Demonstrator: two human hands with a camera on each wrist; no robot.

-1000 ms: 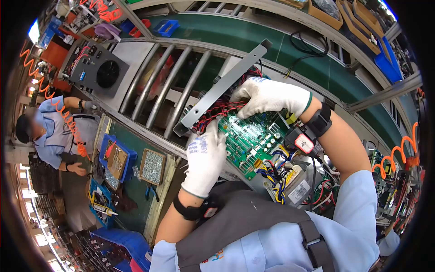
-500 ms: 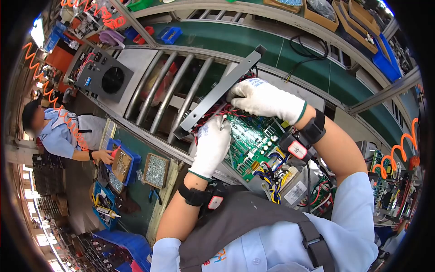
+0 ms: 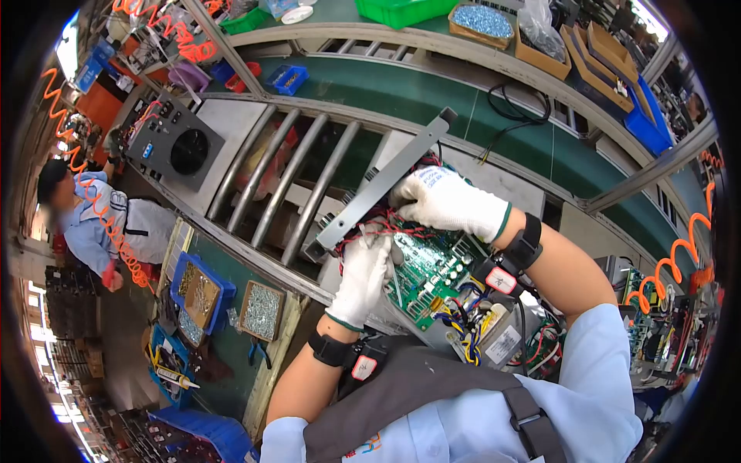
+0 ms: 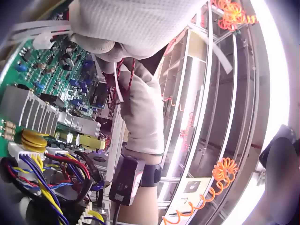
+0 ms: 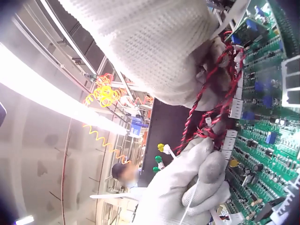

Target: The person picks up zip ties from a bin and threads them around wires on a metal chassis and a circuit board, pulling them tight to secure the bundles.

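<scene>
My gloved left hand (image 3: 361, 279) is at the near edge of a green circuit board (image 3: 432, 274), fingers curled, pinching a white cable tie (image 5: 112, 196) by the bundle of red-and-black twisted wires (image 5: 206, 103). White strips stick out from this hand in both wrist views. The gloved right hand (image 3: 455, 202) grips the same wires farther along, its fingers bent round them. In the left wrist view the right hand (image 4: 140, 110) sits behind the wires, and its fingertips are partly hidden. A long grey metal bar (image 3: 390, 177) rises along the board's edge beside both hands.
A metal unit with blue and yellow cables (image 3: 471, 324) lies next to the board. Steel rollers (image 3: 289, 189) run to the left. A box of screws (image 3: 262, 309) and blue bins (image 3: 220, 282) are on the left bench. Another person (image 3: 108, 220) stands far left.
Both hands stay at the wires, with small shifts; the left has drawn slightly toward the body and a white strip now shows beside it. The other person reached to the blue bin and turned away.
</scene>
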